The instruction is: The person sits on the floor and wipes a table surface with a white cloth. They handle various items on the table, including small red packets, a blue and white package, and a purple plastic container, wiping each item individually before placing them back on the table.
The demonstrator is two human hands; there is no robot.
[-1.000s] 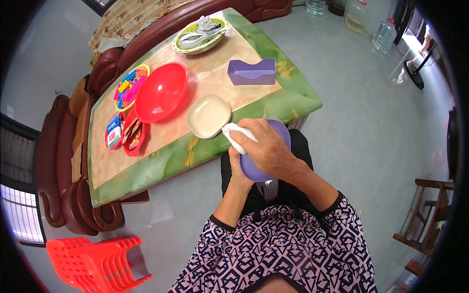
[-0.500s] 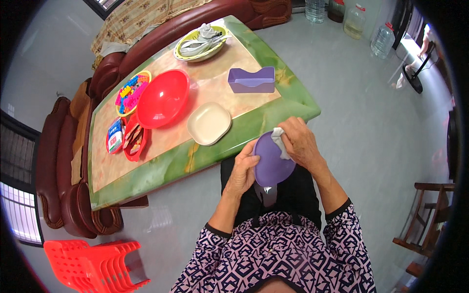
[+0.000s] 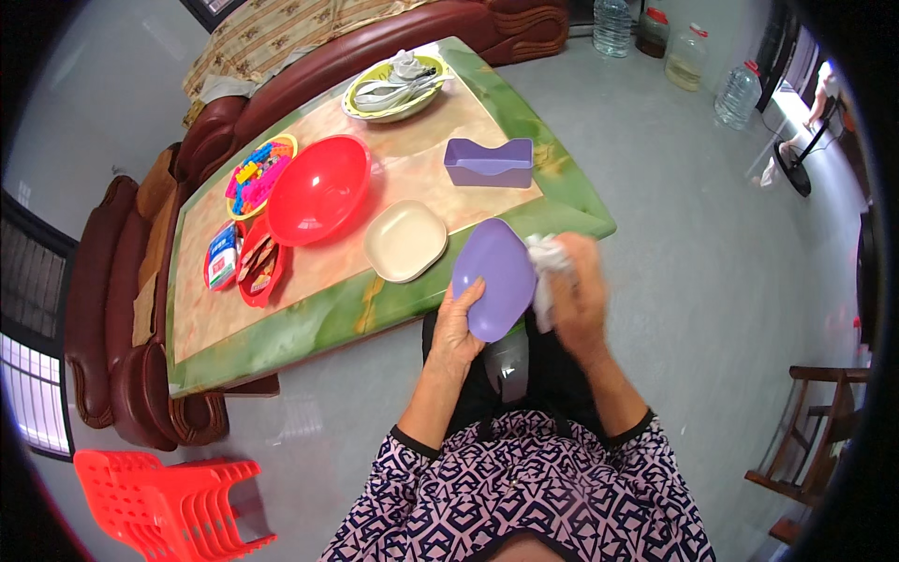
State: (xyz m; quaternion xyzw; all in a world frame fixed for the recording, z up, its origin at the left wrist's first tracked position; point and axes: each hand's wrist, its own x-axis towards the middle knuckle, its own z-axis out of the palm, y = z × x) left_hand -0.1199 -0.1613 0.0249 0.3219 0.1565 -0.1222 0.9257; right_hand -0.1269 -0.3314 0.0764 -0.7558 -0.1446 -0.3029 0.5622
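Note:
A shallow purple plate [image 3: 498,281] is held up over my lap, just off the table's near edge. My left hand [image 3: 458,321] grips its left rim, thumb on the face and the other fingers hidden beneath. Beside the plate's right rim, my right hand [image 3: 579,295] is closed on a crumpled white cloth [image 3: 543,262]; motion blurs the hand. Nearest on the tabletop lies a cream-coloured plate [image 3: 405,241]. Behind that, to the right, stands a purple open box [image 3: 489,164] with a dipped front edge.
The green-edged table [image 3: 365,323] also bears a large red bowl [image 3: 319,190], a basket of colourful blocks [image 3: 261,176], red dishes with packets [image 3: 261,267] and a yellow-green bowl [image 3: 394,89]. Stacked red stools [image 3: 173,506] stand lower left; a wooden chair [image 3: 810,436] is at right.
The purple plate has risen and tipped more upright in my left hand. My right hand and the cloth have moved from its upper rim to beside its right edge.

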